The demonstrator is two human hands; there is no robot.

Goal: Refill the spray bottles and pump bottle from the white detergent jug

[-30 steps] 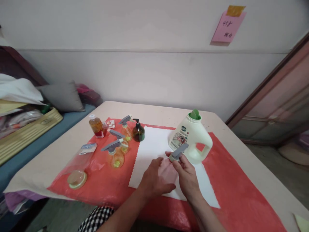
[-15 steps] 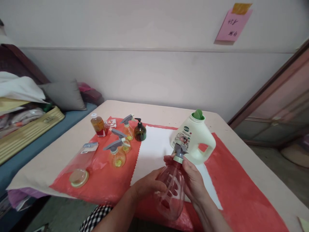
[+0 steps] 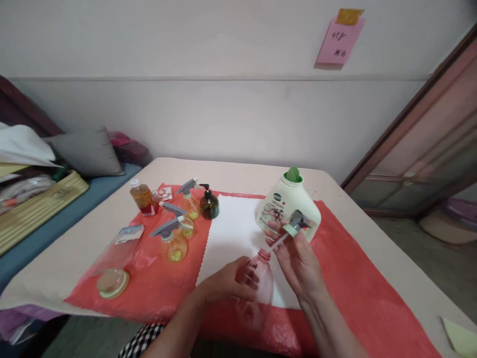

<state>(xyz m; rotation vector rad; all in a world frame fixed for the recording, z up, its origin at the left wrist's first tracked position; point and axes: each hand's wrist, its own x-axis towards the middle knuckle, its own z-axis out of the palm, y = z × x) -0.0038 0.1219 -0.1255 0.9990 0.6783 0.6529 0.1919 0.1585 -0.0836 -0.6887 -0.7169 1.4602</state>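
Table: a beige top set close to the far wall, its near edge toward the camera; the right edge borders open floor.
Red sheet: covers most of the top, from near edge almost to far edge; its right half lies bare, the widest free room.
White cloth: laid over the sheet's middle, apparently as a working patch under the hands.
Detergent jug: upright at the cloth's far right corner, green cap on, just behind the right hand.
Clear bottle: over the near edge of the cloth, tilted with its open neck up and away, base toward the person.
Left hand: wrapped around the clear bottle's side, seemingly steadying it so the neck stays free.
Right hand: fingers closed on the sprayer head, lifted just above and right of the bottle's neck.
Sprayer head: grey trigger with pale green collar, off the bottle; its thin tube slants down toward the neck.
Small bottles: three orange spray bottles, a dark pump bottle and an amber bottle cluster at the sheet's far left corner, well apart from the hands.
Plastic bag: lies at the sheet's left edge.
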